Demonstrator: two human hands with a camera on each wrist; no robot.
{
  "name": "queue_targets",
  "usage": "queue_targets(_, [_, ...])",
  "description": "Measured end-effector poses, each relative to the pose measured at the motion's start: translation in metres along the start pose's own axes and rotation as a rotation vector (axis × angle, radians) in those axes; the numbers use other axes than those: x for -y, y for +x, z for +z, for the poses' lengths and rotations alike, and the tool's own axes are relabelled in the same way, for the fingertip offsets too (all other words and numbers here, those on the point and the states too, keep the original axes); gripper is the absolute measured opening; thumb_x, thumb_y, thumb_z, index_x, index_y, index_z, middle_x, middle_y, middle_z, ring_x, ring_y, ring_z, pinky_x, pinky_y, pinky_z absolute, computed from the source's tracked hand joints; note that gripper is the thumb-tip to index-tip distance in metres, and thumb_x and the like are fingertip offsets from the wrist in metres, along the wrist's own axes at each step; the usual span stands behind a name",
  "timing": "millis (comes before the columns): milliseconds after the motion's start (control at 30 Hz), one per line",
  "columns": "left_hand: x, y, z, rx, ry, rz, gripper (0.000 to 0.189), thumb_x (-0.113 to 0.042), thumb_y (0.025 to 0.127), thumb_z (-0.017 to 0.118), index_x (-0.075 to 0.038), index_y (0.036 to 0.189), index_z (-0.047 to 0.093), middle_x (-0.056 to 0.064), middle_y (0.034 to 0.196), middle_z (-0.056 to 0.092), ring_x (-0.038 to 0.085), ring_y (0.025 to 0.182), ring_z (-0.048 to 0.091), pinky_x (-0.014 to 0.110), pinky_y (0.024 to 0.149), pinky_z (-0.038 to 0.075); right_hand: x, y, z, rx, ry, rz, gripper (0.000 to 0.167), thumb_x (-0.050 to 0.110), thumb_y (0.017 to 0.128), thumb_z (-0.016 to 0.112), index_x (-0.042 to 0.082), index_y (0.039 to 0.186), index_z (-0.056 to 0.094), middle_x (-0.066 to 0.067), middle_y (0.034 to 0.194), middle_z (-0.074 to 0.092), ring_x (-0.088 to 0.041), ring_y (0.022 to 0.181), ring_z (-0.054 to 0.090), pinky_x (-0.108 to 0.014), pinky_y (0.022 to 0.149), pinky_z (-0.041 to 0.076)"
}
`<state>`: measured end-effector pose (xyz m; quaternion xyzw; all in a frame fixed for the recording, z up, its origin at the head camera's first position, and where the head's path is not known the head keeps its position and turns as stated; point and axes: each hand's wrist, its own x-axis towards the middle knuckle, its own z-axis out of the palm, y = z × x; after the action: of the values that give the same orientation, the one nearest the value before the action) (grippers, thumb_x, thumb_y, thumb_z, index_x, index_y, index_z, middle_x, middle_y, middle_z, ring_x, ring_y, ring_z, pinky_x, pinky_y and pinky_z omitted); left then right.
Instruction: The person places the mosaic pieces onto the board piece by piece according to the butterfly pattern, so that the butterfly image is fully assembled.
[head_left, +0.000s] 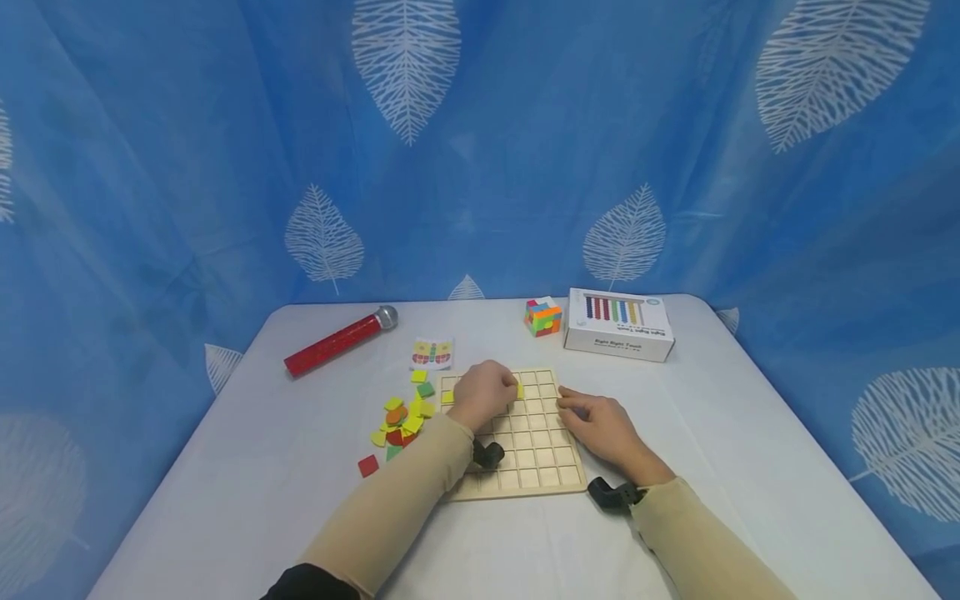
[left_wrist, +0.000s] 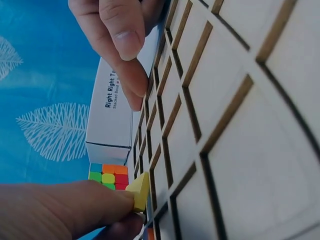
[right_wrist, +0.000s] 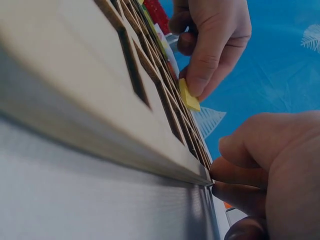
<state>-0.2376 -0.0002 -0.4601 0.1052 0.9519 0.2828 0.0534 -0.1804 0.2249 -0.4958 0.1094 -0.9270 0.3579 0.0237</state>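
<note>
My left hand (head_left: 486,392) reaches over the wooden grid board (head_left: 528,477) and pinches a yellow tile (left_wrist: 141,192) between thumb and finger. The tile is tilted, close above the cells near the board's far side. Another yellow tile (head_left: 447,397) lies at the board's far left, beside the left hand. At the board's right edge rests my right hand (head_left: 607,429), its fingertips touching the rim. In the right wrist view those fingers (right_wrist: 240,172) meet the board's edge, while the left hand's tile (right_wrist: 189,97) shows beyond them.
Loose yellow, green, red and orange tiles (head_left: 420,408) lie left of the board. Behind them is a patterned card (head_left: 432,354). A red microphone (head_left: 333,343) lies at the far left. A colourful puzzle cube (head_left: 543,317) and a white box (head_left: 618,325) stand at the back right.
</note>
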Motion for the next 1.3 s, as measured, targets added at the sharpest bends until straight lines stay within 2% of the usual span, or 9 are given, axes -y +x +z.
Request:
queue_targets(133, [-0.004,-0.002,-0.001,0.008,0.072,0.016,0.043,-0.010,0.090,0.063,-0.020,0.050,0.050,-0.009,0.048,0.040,0.011,0.050,0.036,0.027,0.047,0.025,0.000,0.000,0.000,0.000,0.005,-0.003,0.030,0.024,0.099,0.066,0.008,0.124,0.074,-0.005,0.146,0.061,-0.032,0.137,0.055,-0.054,0.113,0.041])
queue_targets(233, [-0.006,-0.003,0.000,-0.008,0.140,0.049,0.049,-0.011,0.092,0.064,-0.021,0.049,0.043,-0.009,0.047,0.036,0.011,0.048,0.034,0.027,0.046,0.025,0.000,0.000,0.000,-0.001,0.004,-0.007,0.030,0.023,0.099,0.066,0.008,0.124,0.074,-0.006,0.146,0.061,-0.032,0.137,0.055,-0.054,0.113,0.042])
queue_targets(333, [-0.006,-0.006,0.001,-0.041,0.175,0.088,0.047,-0.011,0.093,0.063,-0.019,0.050,0.046,-0.008,0.048,0.039,0.010,0.048,0.034,0.027,0.046,0.026,0.000,-0.001,0.000,-0.002,0.002,-0.005,0.030,0.023,0.099,0.066,0.008,0.124,0.074,-0.005,0.146,0.061,-0.032,0.137,0.055,-0.054,0.113,0.042])
queue_targets(433, [0.000,-0.011,-0.002,-0.070,0.144,0.079,0.034,-0.013,0.093,0.064,-0.017,0.060,0.066,-0.008,0.059,0.056,0.009,0.054,0.043,0.026,0.047,0.031,0.001,-0.001,0.002,0.007,0.005,-0.001,0.031,0.023,0.099,0.066,0.008,0.125,0.073,-0.005,0.146,0.060,-0.033,0.138,0.055,-0.055,0.113,0.041])
queue_targets(600, [0.029,-0.021,-0.034,-0.141,0.036,-0.012,0.016,-0.023,0.096,0.068,-0.022,0.103,0.082,-0.006,0.102,0.077,0.013,0.085,0.068,0.033,0.066,0.052,0.001,0.000,0.002,0.024,0.001,0.000,0.032,0.024,0.100,0.065,0.009,0.126,0.073,-0.005,0.147,0.059,-0.033,0.139,0.053,-0.055,0.114,0.040])
queue_targets(733, [0.069,-0.024,-0.071,-0.200,-0.045,-0.144,0.022,-0.029,0.097,0.069,-0.021,0.115,0.078,0.000,0.118,0.076,0.023,0.106,0.068,0.042,0.085,0.053,0.001,0.001,0.000,0.011,-0.012,-0.010,0.032,0.024,0.100,0.066,0.008,0.126,0.073,-0.006,0.146,0.060,-0.033,0.137,0.055,-0.055,0.113,0.041])
queue_targets(833, [0.099,-0.025,-0.087,-0.190,-0.114,-0.209,0.026,-0.028,0.098,0.069,-0.018,0.121,0.076,0.005,0.124,0.072,0.027,0.111,0.062,0.048,0.094,0.050,0.001,0.001,-0.001,0.004,-0.011,-0.012,0.031,0.023,0.100,0.066,0.007,0.125,0.073,-0.006,0.146,0.060,-0.034,0.136,0.055,-0.055,0.112,0.042])
queue_targets(1033, [0.136,-0.018,-0.088,-0.087,-0.183,-0.220,0.028,-0.028,0.100,0.068,-0.017,0.126,0.073,0.008,0.130,0.066,0.029,0.115,0.057,0.052,0.104,0.047,0.000,0.002,-0.002,0.005,0.002,-0.008,0.031,0.023,0.100,0.066,0.007,0.126,0.073,-0.006,0.146,0.060,-0.033,0.137,0.055,-0.055,0.113,0.042])
queue_targets(1300, [0.146,-0.014,-0.077,-0.026,-0.197,-0.257,0.033,-0.034,0.095,0.074,-0.019,0.125,0.071,0.006,0.127,0.067,0.028,0.115,0.057,0.051,0.105,0.048,-0.001,0.001,0.000,0.001,0.003,0.012,0.031,0.024,0.099,0.067,0.009,0.125,0.074,-0.004,0.146,0.060,-0.032,0.137,0.055,-0.054,0.114,0.041])
